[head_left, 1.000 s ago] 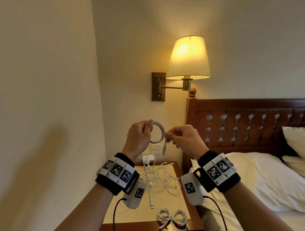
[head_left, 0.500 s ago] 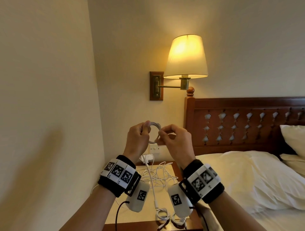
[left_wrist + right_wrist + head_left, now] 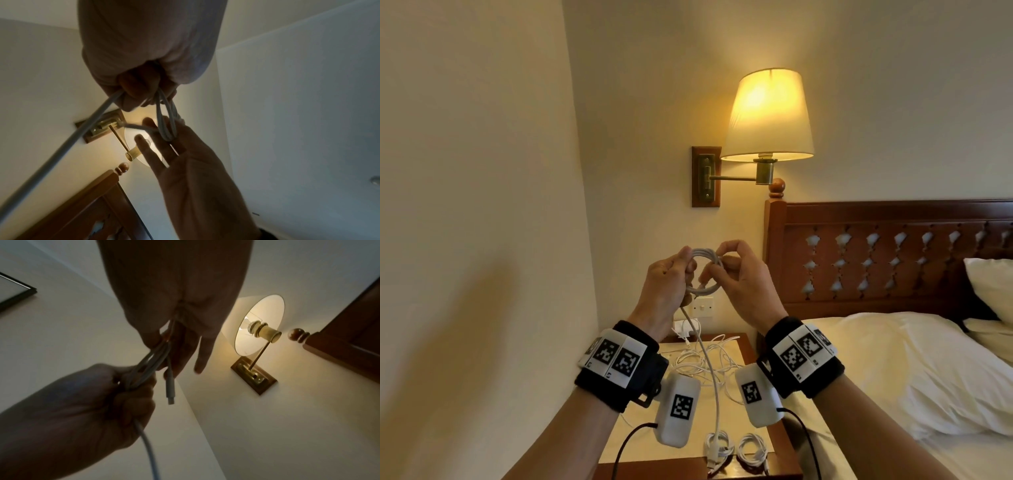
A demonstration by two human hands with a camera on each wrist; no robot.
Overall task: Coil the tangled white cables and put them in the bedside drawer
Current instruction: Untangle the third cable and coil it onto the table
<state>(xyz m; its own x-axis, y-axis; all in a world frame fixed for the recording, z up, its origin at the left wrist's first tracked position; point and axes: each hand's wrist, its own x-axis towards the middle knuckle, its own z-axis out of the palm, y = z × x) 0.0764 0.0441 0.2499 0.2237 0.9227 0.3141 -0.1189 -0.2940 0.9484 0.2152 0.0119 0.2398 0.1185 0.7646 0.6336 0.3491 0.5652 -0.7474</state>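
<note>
- Left hand [image 3: 666,274] grips coil [image 3: 703,270], held above counter [image 3: 751,353].
- Right hand [image 3: 743,277] pinches the coil's other side.
- Tail hangs down to the counter; tangle [image 3: 709,359] lies there.

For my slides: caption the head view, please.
Both hands, left and right, hold a coiled white cable above the bedside table.

Left hand [image 3: 666,274] and right hand [image 3: 744,279], bare. Behind the fingers, each wrist wears a black band [image 3: 806,358] set with white square-coded tiles; beneath hangs a white camera pod [image 3: 678,409] trailing a black lead [image 3: 625,452].
</note>
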